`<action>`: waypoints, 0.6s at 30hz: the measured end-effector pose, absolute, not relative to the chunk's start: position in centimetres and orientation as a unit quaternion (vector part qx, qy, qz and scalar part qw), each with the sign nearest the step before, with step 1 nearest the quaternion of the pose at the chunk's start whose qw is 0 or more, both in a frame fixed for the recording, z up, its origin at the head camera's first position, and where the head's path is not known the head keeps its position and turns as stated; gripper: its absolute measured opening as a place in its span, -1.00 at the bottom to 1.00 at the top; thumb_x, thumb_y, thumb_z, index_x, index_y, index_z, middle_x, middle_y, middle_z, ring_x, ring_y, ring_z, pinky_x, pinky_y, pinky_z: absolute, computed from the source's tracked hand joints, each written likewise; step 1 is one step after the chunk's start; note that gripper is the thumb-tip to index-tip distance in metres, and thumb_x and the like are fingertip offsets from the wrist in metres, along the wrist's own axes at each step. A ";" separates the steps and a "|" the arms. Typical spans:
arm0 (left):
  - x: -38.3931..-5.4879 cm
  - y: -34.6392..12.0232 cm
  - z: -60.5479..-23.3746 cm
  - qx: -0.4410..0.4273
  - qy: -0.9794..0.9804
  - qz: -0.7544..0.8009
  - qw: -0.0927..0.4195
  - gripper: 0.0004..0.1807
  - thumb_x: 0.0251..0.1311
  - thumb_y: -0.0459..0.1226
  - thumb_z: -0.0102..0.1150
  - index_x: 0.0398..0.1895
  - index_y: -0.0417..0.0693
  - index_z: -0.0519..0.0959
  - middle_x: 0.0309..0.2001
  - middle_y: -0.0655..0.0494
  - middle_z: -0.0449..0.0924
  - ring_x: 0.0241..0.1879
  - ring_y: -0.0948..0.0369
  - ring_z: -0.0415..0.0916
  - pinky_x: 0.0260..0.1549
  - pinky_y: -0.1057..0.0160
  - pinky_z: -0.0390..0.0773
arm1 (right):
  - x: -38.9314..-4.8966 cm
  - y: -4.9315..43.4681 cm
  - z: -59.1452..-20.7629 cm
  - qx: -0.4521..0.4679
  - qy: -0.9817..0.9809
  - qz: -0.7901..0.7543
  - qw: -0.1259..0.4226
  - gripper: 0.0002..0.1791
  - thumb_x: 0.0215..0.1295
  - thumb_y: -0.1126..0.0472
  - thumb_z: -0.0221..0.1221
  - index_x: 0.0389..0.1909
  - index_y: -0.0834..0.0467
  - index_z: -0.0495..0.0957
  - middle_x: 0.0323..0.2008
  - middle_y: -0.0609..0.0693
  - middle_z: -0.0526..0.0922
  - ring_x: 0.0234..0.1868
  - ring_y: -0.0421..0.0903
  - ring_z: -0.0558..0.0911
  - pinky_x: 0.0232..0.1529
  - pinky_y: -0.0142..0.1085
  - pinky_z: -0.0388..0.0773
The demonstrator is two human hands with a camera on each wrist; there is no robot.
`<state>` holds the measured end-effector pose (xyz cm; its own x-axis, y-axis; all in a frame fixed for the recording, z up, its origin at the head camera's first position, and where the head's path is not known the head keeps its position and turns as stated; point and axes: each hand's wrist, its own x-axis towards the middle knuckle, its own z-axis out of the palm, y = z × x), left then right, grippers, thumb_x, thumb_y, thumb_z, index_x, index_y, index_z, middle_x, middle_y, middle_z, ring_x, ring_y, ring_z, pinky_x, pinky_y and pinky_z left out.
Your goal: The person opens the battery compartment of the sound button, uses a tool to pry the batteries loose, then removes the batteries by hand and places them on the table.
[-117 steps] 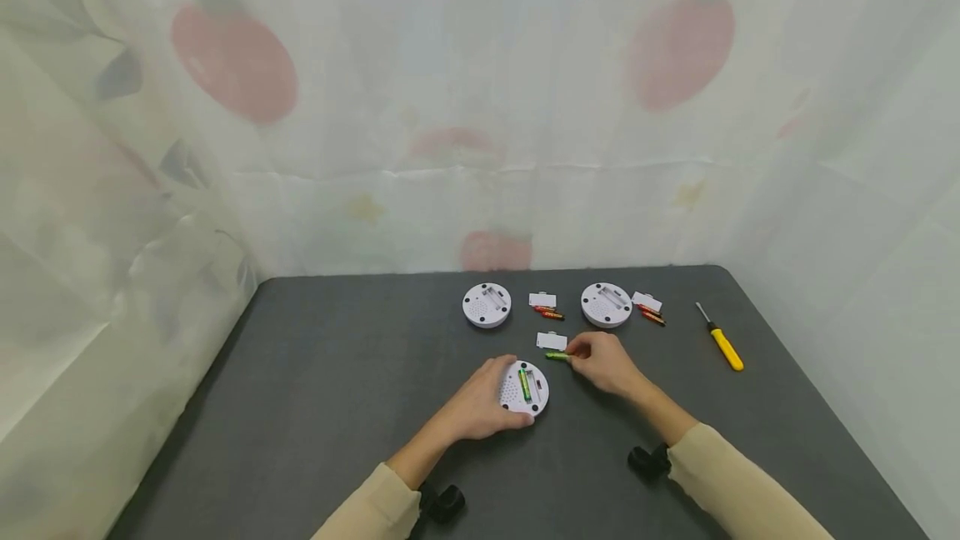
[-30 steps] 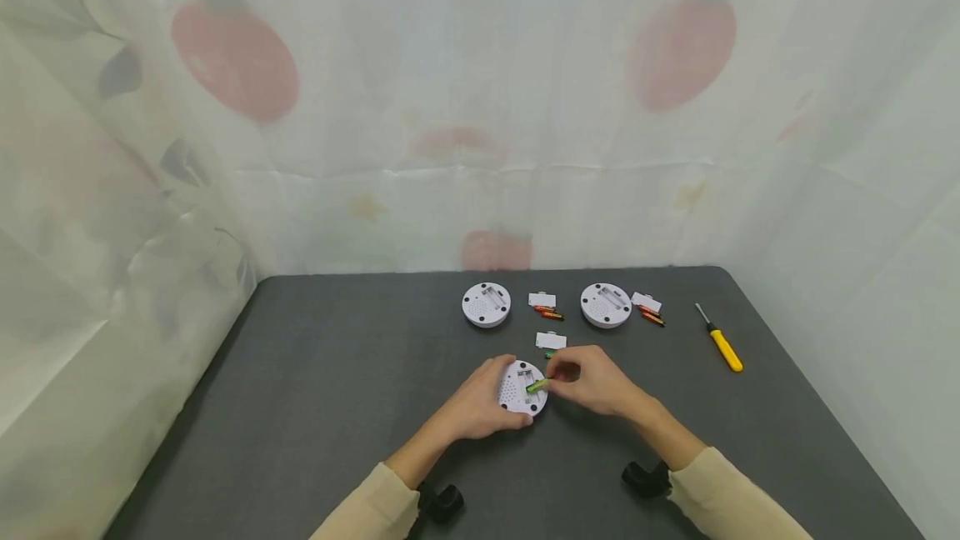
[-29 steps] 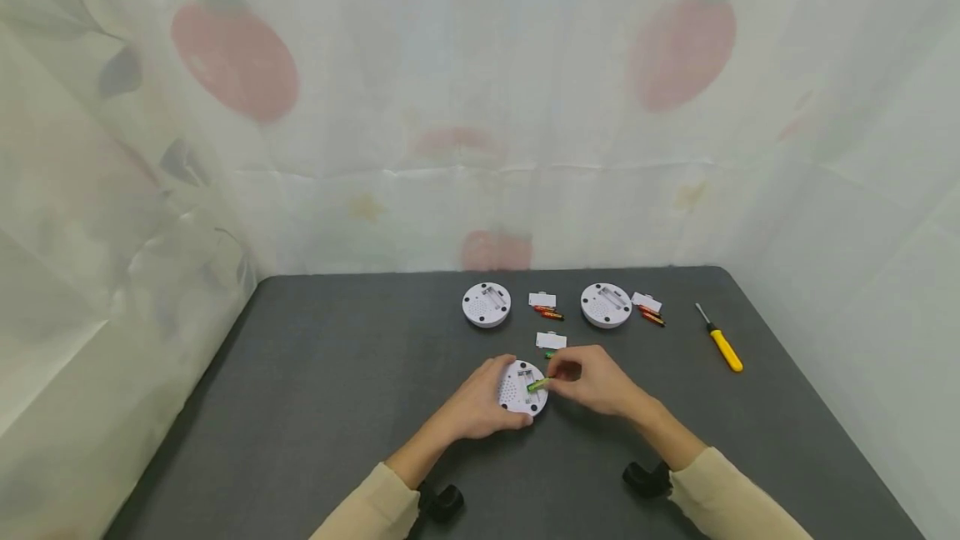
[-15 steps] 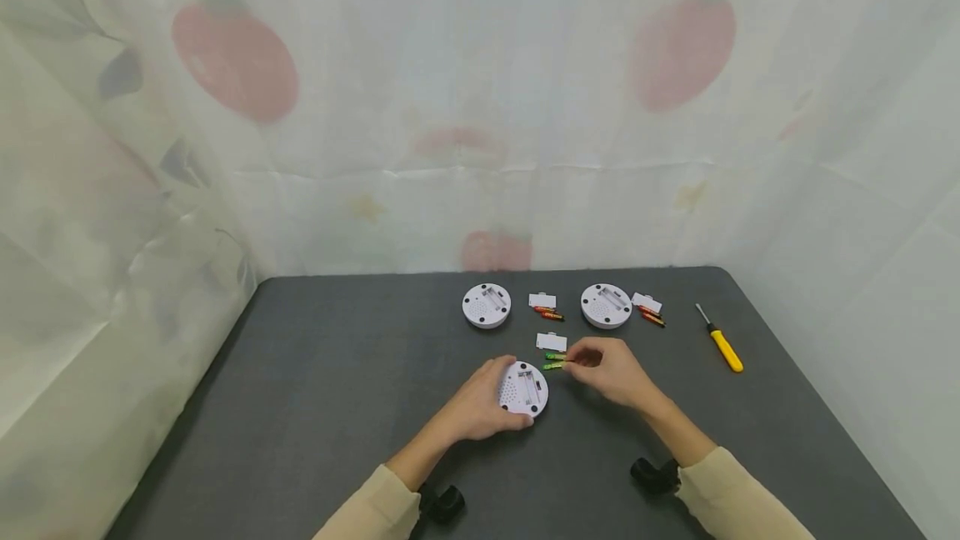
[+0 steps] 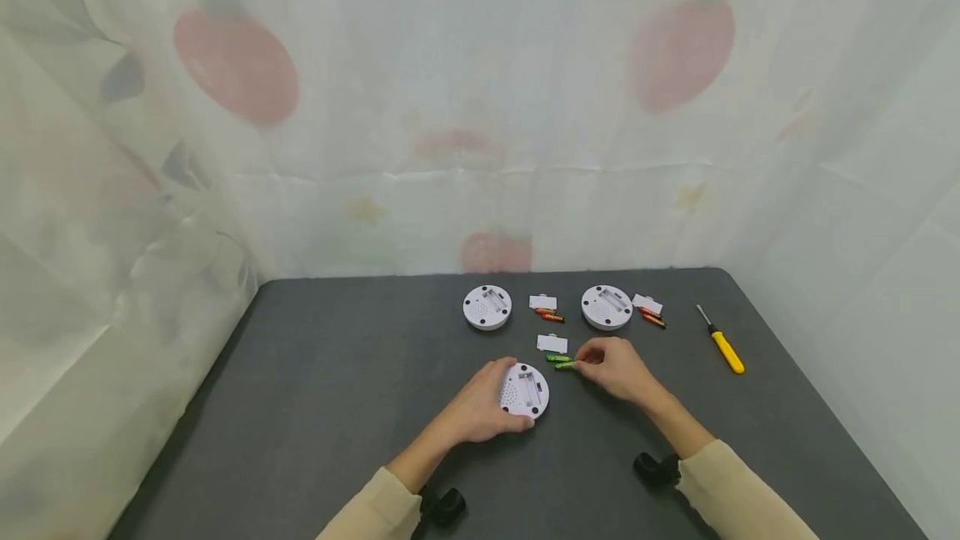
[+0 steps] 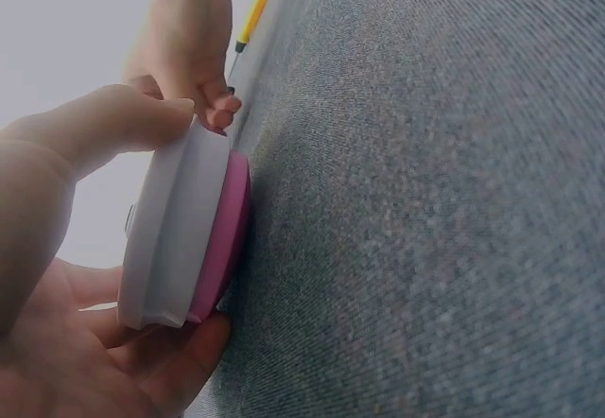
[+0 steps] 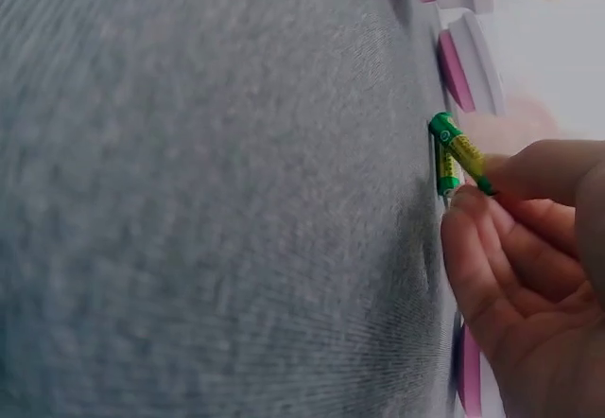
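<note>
My left hand point(image 5: 483, 407) grips a round white device point(image 5: 533, 401) by its side, thumb at the near rim. Its battery bay faces up with no battery in it; a pink face shows underneath in the left wrist view. To the right, my right hand point(image 5: 617, 372) pinches one end of a green battery point(image 7: 460, 150) between thumb and fingers, low over the table. A second green battery point(image 5: 556, 358) lies right beside it. Just behind them lies a white battery cover point(image 5: 552, 344).
Two similar white devices point(image 5: 487, 317) point(image 5: 607, 318) stand at the back of the grey table point(image 5: 337, 390). Beside each are a white cover point(image 5: 543, 302) point(image 5: 647, 304) and orange batteries point(image 5: 553, 317) point(image 5: 653, 319). A yellow-handled screwdriver point(image 5: 727, 352) lies at the right.
The green battery seen in the device's bay earlier is out of it. My right hand has carried it right, away from the device to beside the other green battery. My left hand has stayed put.
</note>
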<state>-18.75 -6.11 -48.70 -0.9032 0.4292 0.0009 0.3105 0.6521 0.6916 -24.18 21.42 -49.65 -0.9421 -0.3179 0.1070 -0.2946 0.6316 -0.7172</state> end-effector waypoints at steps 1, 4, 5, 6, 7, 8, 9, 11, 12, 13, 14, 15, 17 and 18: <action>-18.7 -6.1 -48.7 0.204 0.905 0.364 0.083 0.01 -0.06 -0.03 0.52 0.44 -0.26 0.30 0.36 -0.14 0.37 0.26 0.01 0.38 0.25 -0.06 0.36 | -24.2 21.5 -49.7 -0.174 0.906 -0.386 0.015 -0.94 0.23 0.26 0.37 -0.38 0.16 0.70 -0.47 -0.15 0.64 -0.42 -0.22 0.56 -0.35 -0.33 0.51; -18.7 -6.1 -48.6 0.199 0.906 0.363 0.088 0.00 -0.04 -0.02 0.50 0.45 -0.22 0.29 0.38 -0.12 0.36 0.27 0.02 0.37 0.25 -0.06 0.36 | -24.3 21.4 -49.7 -0.180 0.916 -0.359 0.013 -0.95 0.24 0.28 0.36 -0.40 0.15 0.69 -0.48 -0.15 0.62 -0.43 -0.24 0.54 -0.35 -0.32 0.49; -18.7 -6.1 -48.7 0.198 0.906 0.363 0.090 0.00 -0.04 -0.02 0.50 0.45 -0.22 0.29 0.38 -0.12 0.36 0.27 0.02 0.37 0.25 -0.06 0.36 | -24.4 21.3 -49.7 -0.182 0.919 -0.349 0.012 -0.95 0.24 0.29 0.36 -0.40 0.14 0.69 -0.49 -0.15 0.61 -0.43 -0.24 0.53 -0.35 -0.32 0.49; -18.7 -6.1 -48.7 0.197 0.906 0.363 0.091 0.00 -0.04 -0.02 0.50 0.46 -0.22 0.29 0.37 -0.12 0.36 0.26 0.02 0.37 0.25 -0.06 0.36 | -24.4 21.3 -49.8 -0.185 0.922 -0.340 0.012 -0.95 0.24 0.30 0.36 -0.41 0.14 0.69 -0.50 -0.15 0.60 -0.44 -0.24 0.52 -0.36 -0.32 0.48; -18.7 -6.1 -48.7 0.198 0.906 0.364 0.091 0.00 -0.04 -0.02 0.50 0.46 -0.22 0.29 0.37 -0.12 0.36 0.26 0.02 0.37 0.24 -0.06 0.36 | -24.4 21.2 -49.8 -0.187 0.925 -0.331 0.011 -0.94 0.24 0.30 0.36 -0.41 0.14 0.69 -0.51 -0.15 0.59 -0.45 -0.24 0.50 -0.37 -0.31 0.47; -18.7 -6.1 -48.6 0.198 0.906 0.364 0.091 0.00 -0.04 -0.01 0.50 0.46 -0.22 0.28 0.37 -0.12 0.36 0.25 0.02 0.37 0.24 -0.06 0.36 | -24.5 21.1 -49.8 -0.187 0.927 -0.324 0.011 -0.94 0.24 0.30 0.36 -0.41 0.13 0.68 -0.51 -0.16 0.58 -0.45 -0.25 0.49 -0.37 -0.31 0.46; -18.7 -6.1 -48.7 0.200 0.905 0.364 0.090 0.00 -0.04 -0.02 0.50 0.45 -0.23 0.29 0.36 -0.13 0.36 0.25 0.01 0.38 0.23 -0.07 0.37 | -24.5 21.0 -49.8 -0.188 0.929 -0.318 0.011 -0.93 0.24 0.30 0.36 -0.42 0.13 0.68 -0.52 -0.15 0.58 -0.46 -0.25 0.49 -0.37 -0.31 0.46; -18.7 -6.1 -48.7 0.202 0.906 0.361 0.088 0.01 -0.05 -0.01 0.51 0.45 -0.25 0.29 0.36 -0.14 0.37 0.25 0.01 0.38 0.23 -0.06 0.37 | -24.5 20.9 -49.8 -0.192 0.932 -0.308 0.007 -0.92 0.24 0.30 0.37 -0.43 0.13 0.68 -0.53 -0.16 0.57 -0.47 -0.25 0.48 -0.38 -0.31 0.45; -18.7 -6.1 -48.6 0.204 0.906 0.361 0.085 0.01 -0.05 -0.02 0.52 0.44 -0.27 0.29 0.35 -0.15 0.37 0.25 0.00 0.38 0.23 -0.07 0.37 | -24.5 20.8 -49.7 -0.194 0.932 -0.305 0.006 -0.92 0.23 0.29 0.37 -0.43 0.13 0.68 -0.53 -0.16 0.56 -0.47 -0.25 0.48 -0.38 -0.31 0.45; -18.6 -6.1 -48.6 0.204 0.906 0.361 0.085 0.01 -0.05 -0.02 0.52 0.44 -0.27 0.29 0.35 -0.16 0.37 0.25 -0.01 0.38 0.23 -0.07 0.37 | -24.4 20.7 -49.6 -0.193 0.934 -0.302 0.005 -0.92 0.23 0.29 0.37 -0.43 0.13 0.68 -0.53 -0.16 0.56 -0.47 -0.25 0.47 -0.38 -0.31 0.44; -18.6 -6.1 -48.7 0.203 0.906 0.360 0.084 0.01 -0.06 -0.02 0.52 0.44 -0.27 0.29 0.35 -0.16 0.37 0.25 0.00 0.38 0.23 -0.07 0.37 | -24.4 20.7 -49.6 -0.192 0.934 -0.301 0.003 -0.92 0.23 0.29 0.38 -0.43 0.13 0.68 -0.53 -0.17 0.57 -0.47 -0.25 0.48 -0.38 -0.31 0.45; -18.6 -6.1 -48.7 0.203 0.907 0.359 0.084 0.02 -0.06 -0.01 0.52 0.44 -0.27 0.29 0.35 -0.16 0.37 0.25 0.00 0.38 0.23 -0.06 0.37 | -24.4 20.7 -49.5 -0.191 0.935 -0.299 0.001 -0.93 0.22 0.29 0.38 -0.42 0.13 0.69 -0.53 -0.17 0.57 -0.47 -0.25 0.48 -0.37 -0.31 0.45; -18.6 -6.2 -48.7 0.199 0.907 0.360 0.086 0.02 -0.05 -0.01 0.51 0.45 -0.25 0.29 0.36 -0.14 0.37 0.25 0.02 0.38 0.23 -0.05 0.37 | -24.2 20.6 -49.2 -0.184 0.936 -0.301 -0.002 -0.94 0.22 0.28 0.38 -0.41 0.14 0.70 -0.52 -0.17 0.58 -0.46 -0.25 0.49 -0.36 -0.30 0.46; -18.6 -6.2 -48.8 0.198 0.907 0.362 0.086 0.02 -0.05 -0.01 0.51 0.45 -0.25 0.29 0.36 -0.14 0.37 0.25 0.02 0.39 0.22 -0.05 0.38 | -24.2 20.6 -49.1 -0.181 0.936 -0.302 -0.005 -0.95 0.22 0.27 0.38 -0.40 0.14 0.70 -0.52 -0.17 0.59 -0.45 -0.25 0.50 -0.35 -0.29 0.47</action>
